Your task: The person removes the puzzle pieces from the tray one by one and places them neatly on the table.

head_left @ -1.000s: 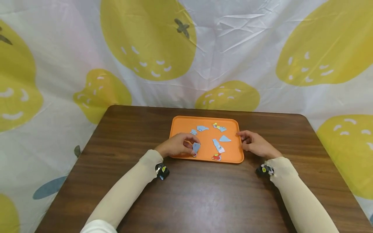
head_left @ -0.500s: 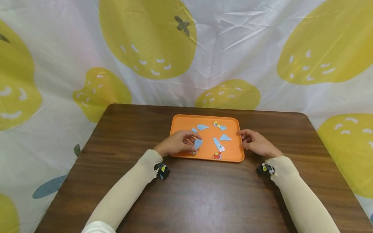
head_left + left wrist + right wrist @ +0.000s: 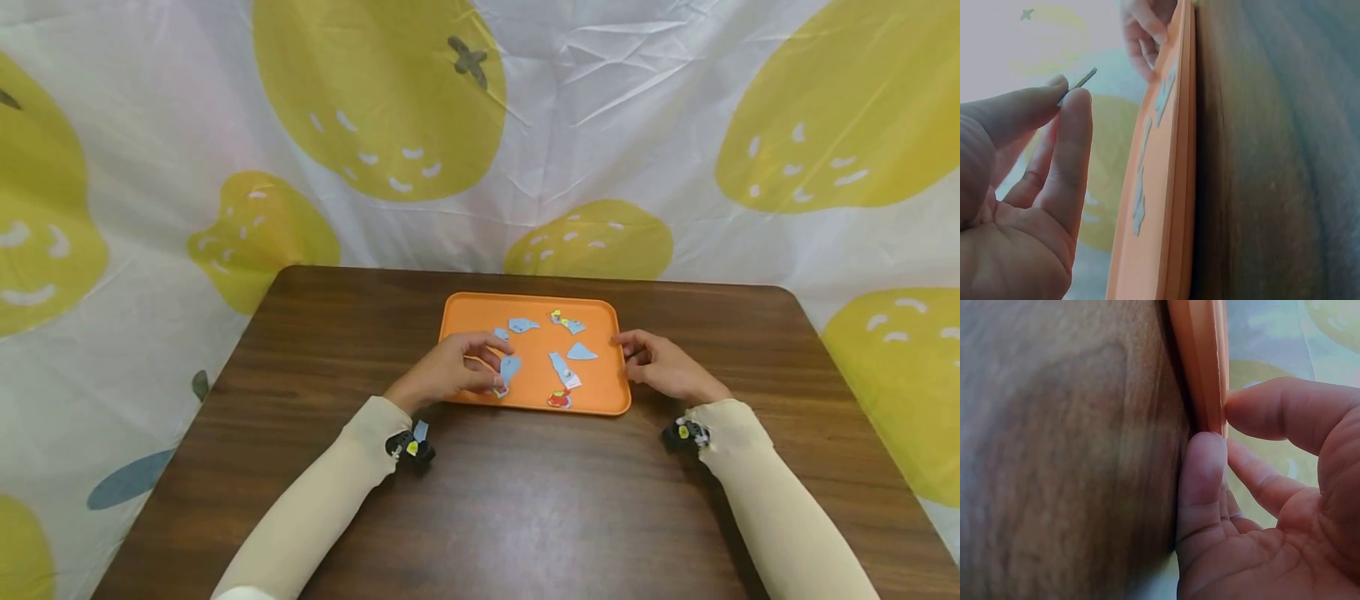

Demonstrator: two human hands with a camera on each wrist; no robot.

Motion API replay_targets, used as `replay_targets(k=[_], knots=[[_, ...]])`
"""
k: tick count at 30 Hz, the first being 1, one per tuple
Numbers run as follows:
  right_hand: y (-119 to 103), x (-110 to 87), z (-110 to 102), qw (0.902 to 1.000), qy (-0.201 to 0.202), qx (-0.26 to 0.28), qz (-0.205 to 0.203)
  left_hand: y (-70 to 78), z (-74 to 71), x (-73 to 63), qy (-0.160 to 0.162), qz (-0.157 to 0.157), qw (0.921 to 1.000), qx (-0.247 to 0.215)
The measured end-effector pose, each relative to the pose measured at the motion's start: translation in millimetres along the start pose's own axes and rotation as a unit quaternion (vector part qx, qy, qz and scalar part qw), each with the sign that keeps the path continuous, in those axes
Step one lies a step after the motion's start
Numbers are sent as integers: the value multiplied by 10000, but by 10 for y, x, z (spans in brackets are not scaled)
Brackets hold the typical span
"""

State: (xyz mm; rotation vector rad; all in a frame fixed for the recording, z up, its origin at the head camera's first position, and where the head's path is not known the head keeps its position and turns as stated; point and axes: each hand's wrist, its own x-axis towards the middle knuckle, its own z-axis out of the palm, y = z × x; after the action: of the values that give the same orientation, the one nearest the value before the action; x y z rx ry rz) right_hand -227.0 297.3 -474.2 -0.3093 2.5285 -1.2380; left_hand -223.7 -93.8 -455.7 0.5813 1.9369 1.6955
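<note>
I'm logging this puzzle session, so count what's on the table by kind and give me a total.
Orange tray: 1
Puzzle pieces lying in the tray: 6
Puzzle piece pinched by the left hand: 1
Total: 8
The right hand holds the tray's edge.

Left hand (image 3: 450, 367): forearm extended forward, thumb and forefinger pressed together in a pinch, remaining fingers loosely curled. Right hand (image 3: 660, 367): forearm extended, fingers bent, thumb (image 3: 1285, 412) opposing them.
</note>
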Motion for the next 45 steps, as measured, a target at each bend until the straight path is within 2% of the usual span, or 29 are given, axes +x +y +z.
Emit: replay_targets(k=[4,8,12,17,30,38,45], knots=[[-3,-8,7,10000,-6,-61,-18,-14,45,-90,10,-102,9998,-163],[-3,-13,11,10000,-14,-69,-60,-21,53,-206,-17,-43,10000,-82],[-2,-15,6,9999,-15,-65,-89,-39,22,-332,-132,-42,9997,194],[7,-18,2,9999,-25,-102,-74,-74,-14,-472,-310,-203,9985,402],[8,-31,-8,9998,-9,-193,-73,-194,-128,-744,-296,-233,9986,365],[15,-35,0,10000,-68,-49,-20,-239,-209,-919,-272,-434,9951,851],[-2,-35,-10,10000,-54,-40,0,-315,-248,-1004,-167,-441,9889,1412]])
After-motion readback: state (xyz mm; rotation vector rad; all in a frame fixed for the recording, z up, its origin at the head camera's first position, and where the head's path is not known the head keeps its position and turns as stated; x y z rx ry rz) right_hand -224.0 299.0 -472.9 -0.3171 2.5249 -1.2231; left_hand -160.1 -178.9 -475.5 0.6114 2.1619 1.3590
